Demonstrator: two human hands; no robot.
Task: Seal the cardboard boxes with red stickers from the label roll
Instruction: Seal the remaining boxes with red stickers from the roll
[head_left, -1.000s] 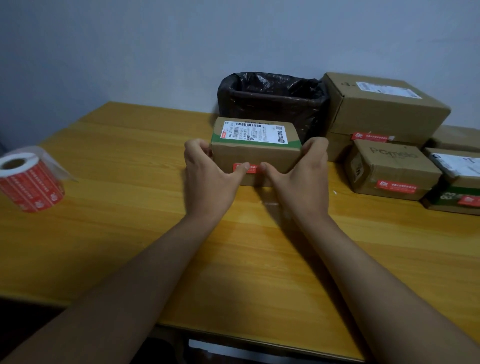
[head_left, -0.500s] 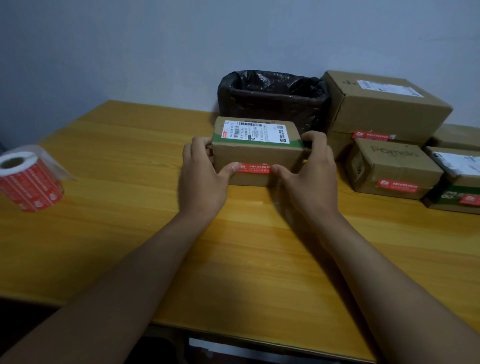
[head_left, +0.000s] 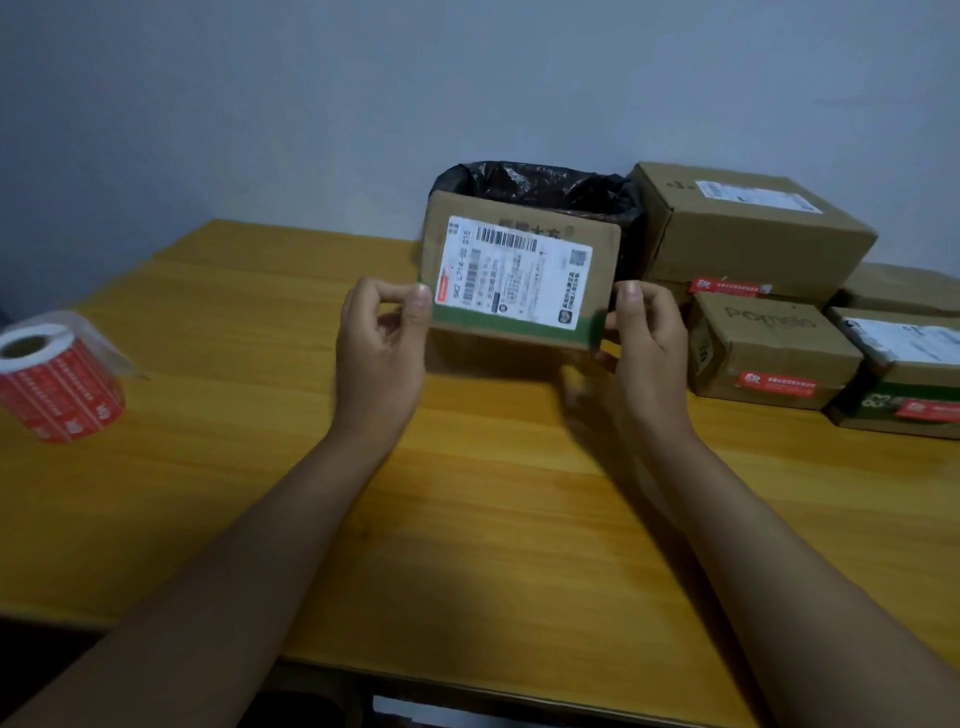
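Fingers (head_left: 415, 297) of my left hand (head_left: 382, 353) curl in, thumb tip pinching the lower left corner of the cardboard box (head_left: 519, 278); on the other side my right hand (head_left: 647, 353) has its thumb laid on the lower right corner, with the remaining fingers tucked under and behind, out of sight. Both hands are clamped on that box, which is tilted up off the wooden table (head_left: 467, 493) at centre frame, its top face turned toward the camera so the white shipping label (head_left: 514, 270) and the green tape strip along its lower edge show plainly (the print is too blurred for me to read).

Behind the box's upper edge sits a bin lined with a black bag (head_left: 535, 182), its rim showing above the cardboard. At right of the frame is a cluster of sealed boxes (head_left: 753, 234), stacked and side by side, several carrying red stickers (head_left: 776, 383) on their near faces; my right hand is just beside the nearest of them. The label roll (head_left: 57, 384) lies at the far left edge of the frame, well apart from my left hand.

Between the roll and my left forearm the tabletop is bare wood, and likewise the wide stretch below the box down to the table's near edge.
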